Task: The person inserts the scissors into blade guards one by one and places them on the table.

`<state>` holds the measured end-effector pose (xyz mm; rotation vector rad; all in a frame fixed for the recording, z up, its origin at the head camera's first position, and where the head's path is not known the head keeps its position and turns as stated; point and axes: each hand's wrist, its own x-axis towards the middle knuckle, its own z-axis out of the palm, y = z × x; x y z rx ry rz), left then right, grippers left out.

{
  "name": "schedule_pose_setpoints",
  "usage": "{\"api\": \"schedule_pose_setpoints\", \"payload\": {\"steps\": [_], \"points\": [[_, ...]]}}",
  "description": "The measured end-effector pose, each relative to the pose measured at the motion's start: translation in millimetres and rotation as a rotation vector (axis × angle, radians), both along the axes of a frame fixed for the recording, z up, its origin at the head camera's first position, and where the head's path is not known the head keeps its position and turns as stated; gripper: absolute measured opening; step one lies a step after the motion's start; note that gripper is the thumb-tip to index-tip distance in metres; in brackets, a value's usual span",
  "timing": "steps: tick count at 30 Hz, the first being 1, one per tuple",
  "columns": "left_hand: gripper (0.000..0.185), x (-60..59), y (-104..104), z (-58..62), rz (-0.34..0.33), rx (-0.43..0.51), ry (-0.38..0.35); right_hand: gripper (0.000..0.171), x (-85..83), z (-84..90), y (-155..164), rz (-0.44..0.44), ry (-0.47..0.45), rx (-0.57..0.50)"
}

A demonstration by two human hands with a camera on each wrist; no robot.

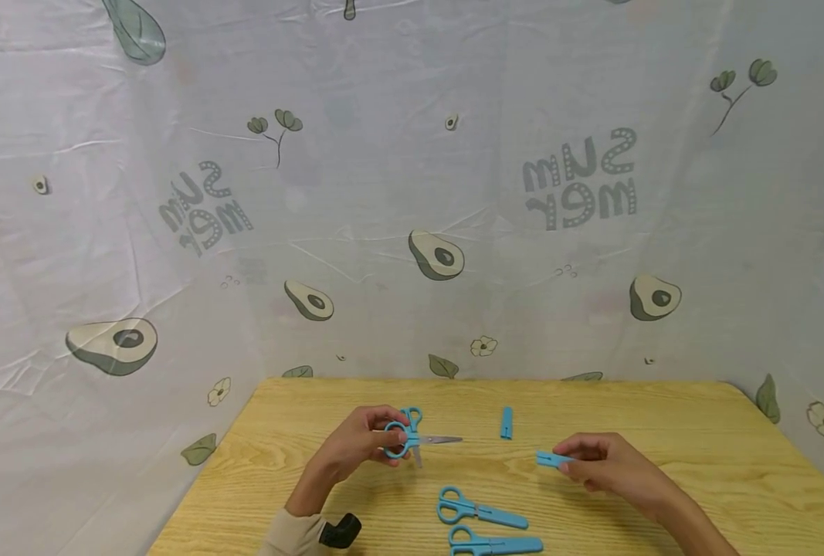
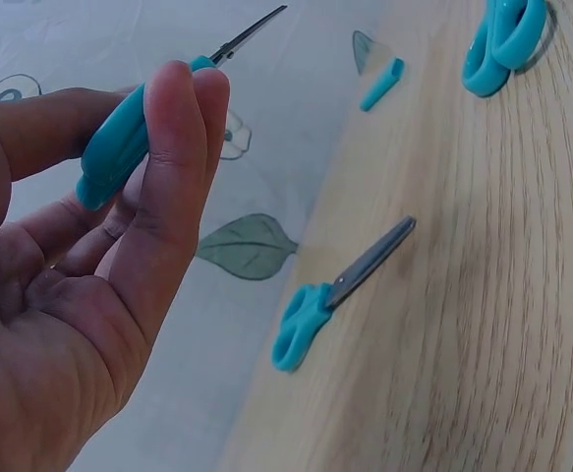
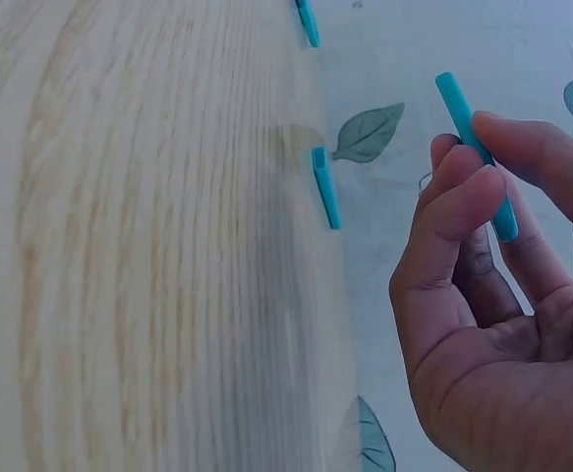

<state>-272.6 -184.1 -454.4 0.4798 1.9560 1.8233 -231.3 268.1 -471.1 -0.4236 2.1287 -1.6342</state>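
Observation:
My left hand (image 1: 366,442) pinches a pair of blue-handled scissors (image 1: 396,439) by the finger loops, thumb on one side and fingers on the other. Its bare metal blades point right, toward my other hand. In my right hand (image 1: 609,467), a blue blade cover (image 1: 551,459) is held between thumb and fingertips, its end turned left toward the blades. A gap separates the blade tip from the cover. Behind the left hand, a second pair of uncovered scissors (image 2: 306,324) lies on the table. Another blue cover (image 1: 506,423) rests farther back between the hands.
Two pairs of scissors with covered blades, one (image 1: 481,511) just behind the other (image 1: 495,545), lie near the front of the wooden table (image 1: 717,432). A printed curtain (image 1: 384,193) hangs along the table's back and sides.

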Motion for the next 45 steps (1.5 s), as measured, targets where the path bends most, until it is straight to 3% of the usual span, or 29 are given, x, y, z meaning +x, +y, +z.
{"api": "schedule_pose_setpoints", "payload": {"steps": [15,29,45], "points": [[0.029,-3.3,19.7,1.4,-0.035,0.001,0.002,0.038,-6.2,6.9,-15.0,-0.036,-0.006,-0.011],[0.026,-5.8,39.0,4.5,-0.049,0.033,-0.037,0.035,-9.1,8.9,-24.5,-0.011,-0.016,-0.071],[0.024,-6.6,52.5,4.8,-0.072,0.047,-0.042,0.033,-9.4,13.2,-30.2,-0.008,-0.010,-0.067]]}}
